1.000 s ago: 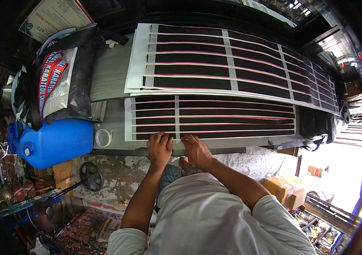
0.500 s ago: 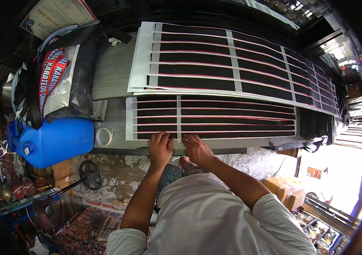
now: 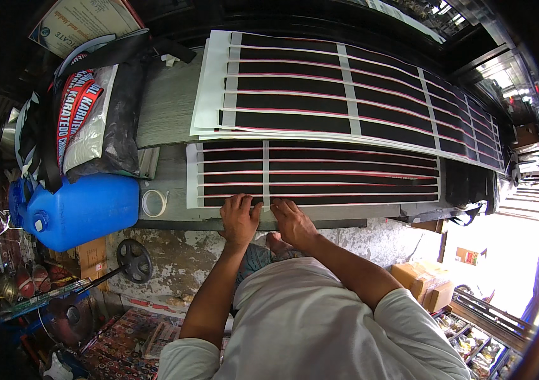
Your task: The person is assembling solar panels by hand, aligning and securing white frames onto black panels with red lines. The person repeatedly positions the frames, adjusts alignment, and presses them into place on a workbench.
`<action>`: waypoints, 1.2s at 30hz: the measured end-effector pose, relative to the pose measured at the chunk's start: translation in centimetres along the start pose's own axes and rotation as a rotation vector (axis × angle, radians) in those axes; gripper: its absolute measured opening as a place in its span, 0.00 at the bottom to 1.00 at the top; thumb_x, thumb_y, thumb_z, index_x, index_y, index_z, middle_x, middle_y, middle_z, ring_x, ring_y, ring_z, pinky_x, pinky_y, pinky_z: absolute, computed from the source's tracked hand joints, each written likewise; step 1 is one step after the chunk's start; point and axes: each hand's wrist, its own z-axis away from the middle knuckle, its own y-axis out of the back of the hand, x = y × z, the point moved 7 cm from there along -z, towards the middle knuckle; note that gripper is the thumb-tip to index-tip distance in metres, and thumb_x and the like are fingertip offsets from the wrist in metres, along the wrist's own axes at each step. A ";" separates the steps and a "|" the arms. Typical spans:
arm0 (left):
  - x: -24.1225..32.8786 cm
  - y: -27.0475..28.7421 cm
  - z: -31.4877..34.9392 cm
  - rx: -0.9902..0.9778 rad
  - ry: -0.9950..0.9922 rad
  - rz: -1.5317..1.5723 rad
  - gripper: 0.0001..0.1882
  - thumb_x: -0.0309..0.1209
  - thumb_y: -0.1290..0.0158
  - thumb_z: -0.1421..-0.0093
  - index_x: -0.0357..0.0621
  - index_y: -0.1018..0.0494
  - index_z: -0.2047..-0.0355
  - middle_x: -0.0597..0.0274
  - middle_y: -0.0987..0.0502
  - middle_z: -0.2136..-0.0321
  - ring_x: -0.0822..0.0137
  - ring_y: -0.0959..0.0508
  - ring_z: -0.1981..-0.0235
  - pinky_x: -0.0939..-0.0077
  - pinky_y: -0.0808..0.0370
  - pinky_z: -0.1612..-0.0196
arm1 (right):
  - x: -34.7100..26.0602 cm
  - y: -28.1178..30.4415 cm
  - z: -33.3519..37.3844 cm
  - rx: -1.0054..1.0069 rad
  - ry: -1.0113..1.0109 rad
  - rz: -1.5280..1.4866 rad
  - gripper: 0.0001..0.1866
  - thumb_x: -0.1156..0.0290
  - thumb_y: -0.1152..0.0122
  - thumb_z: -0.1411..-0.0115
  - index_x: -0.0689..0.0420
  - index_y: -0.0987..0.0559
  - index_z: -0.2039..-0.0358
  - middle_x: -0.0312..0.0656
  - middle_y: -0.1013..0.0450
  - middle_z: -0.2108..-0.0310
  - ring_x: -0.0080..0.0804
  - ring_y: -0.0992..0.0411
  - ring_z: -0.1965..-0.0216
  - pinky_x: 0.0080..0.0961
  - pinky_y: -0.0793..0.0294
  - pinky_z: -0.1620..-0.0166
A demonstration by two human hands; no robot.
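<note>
A white sheet with black strips and thin red edges (image 3: 351, 196) lies on the near part of the grey bench top. My left hand (image 3: 240, 220) is at its near edge, fingers curled and pressed together on the lowest black strip. Just right of it, my right hand (image 3: 293, 223) pinches the same edge beside a pale vertical band (image 3: 266, 171). The fingertips of both hands are partly hidden against the sheet. Beyond, on a raised grey board, rests a larger stack of similar striped sheets (image 3: 288, 101).
A roll of clear tape (image 3: 155, 203) lies left of the near sheet, beside a blue jerrycan (image 3: 82, 209). Behind the jerrycan sit a dark plastic-wrapped bundle (image 3: 120, 107) and red printed ribbons (image 3: 79, 104). A black bag (image 3: 470, 189) stands at the bench's right end; cardboard boxes (image 3: 424, 282) are below.
My hands stay at nearly the same place on the near edge of the striped sheet, with only slight finger movement. The view has shifted very slightly.
</note>
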 end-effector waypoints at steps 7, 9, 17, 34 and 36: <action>-1.3 -0.5 0.8 0.007 -0.018 0.063 0.15 0.37 0.32 0.34 0.46 0.17 0.51 0.62 0.20 0.50 0.54 0.21 0.46 0.50 0.27 0.46 | 0.0 0.3 -0.6 0.046 -0.041 -0.022 0.22 0.75 0.35 0.42 0.68 0.18 0.47 0.53 0.25 0.44 0.53 0.25 0.41 0.44 0.21 0.37; -1.7 -0.1 0.9 -0.009 -0.045 0.055 0.13 0.35 0.33 0.32 0.46 0.16 0.51 0.63 0.20 0.50 0.54 0.20 0.47 0.50 0.25 0.46 | 0.1 0.5 -1.1 0.071 -0.047 -0.015 0.19 0.76 0.35 0.42 0.66 0.17 0.49 0.51 0.24 0.47 0.52 0.25 0.44 0.45 0.20 0.40; -0.8 1.3 0.5 0.023 -0.024 0.120 0.10 0.27 0.36 0.32 0.42 0.16 0.51 0.58 0.17 0.52 0.50 0.18 0.50 0.52 0.20 0.47 | 1.2 -0.6 -3.9 0.136 -0.054 -0.030 0.11 0.78 0.32 0.41 0.61 0.18 0.57 0.48 0.27 0.56 0.51 0.27 0.51 0.44 0.23 0.46; -11.6 6.4 1.0 0.098 0.147 0.184 0.11 0.18 0.39 0.33 0.38 0.17 0.52 0.51 0.15 0.53 0.47 0.14 0.53 0.56 0.16 0.49 | 1.5 -1.5 -5.7 -0.002 -0.117 0.053 0.16 0.75 0.24 0.46 0.60 0.17 0.57 0.48 0.27 0.52 0.50 0.27 0.47 0.45 0.25 0.42; -11.7 6.5 0.8 0.105 0.161 0.190 0.10 0.19 0.39 0.33 0.38 0.17 0.52 0.52 0.15 0.54 0.48 0.14 0.54 0.58 0.16 0.50 | 1.9 -1.5 -5.2 -0.005 -0.123 0.048 0.16 0.74 0.24 0.46 0.60 0.17 0.57 0.48 0.26 0.52 0.49 0.26 0.47 0.45 0.25 0.42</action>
